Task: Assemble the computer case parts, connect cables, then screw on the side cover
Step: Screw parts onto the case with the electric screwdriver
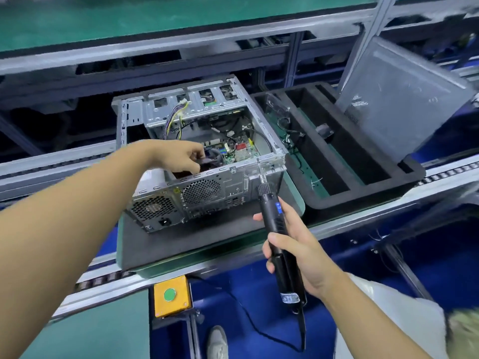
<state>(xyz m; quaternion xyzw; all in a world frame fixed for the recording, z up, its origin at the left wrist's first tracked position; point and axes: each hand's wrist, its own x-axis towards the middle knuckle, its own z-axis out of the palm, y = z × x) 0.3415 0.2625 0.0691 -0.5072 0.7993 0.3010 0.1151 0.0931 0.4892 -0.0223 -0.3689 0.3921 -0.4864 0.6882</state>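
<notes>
Steel case (207, 195) open on top; my left hand (178, 156) pinches dark part (208, 161) inside rear rim; right hand (293, 257) grips screwdriver (274, 216), bit at corner

On my feed the conveyor (111, 291) runs slantwise across the view, with roller chain along its front rail. A green-edged pallet (166, 244) with a dark mat on top sits on it, and the open computer case (207, 193) lies directly on that mat. Just beside it, to the right, I see a black foam tray (363, 193) on the line, with a grey side panel (404, 99) leaning upright at its far end. A yellow button box (171, 299) is fixed below the front rail.
</notes>
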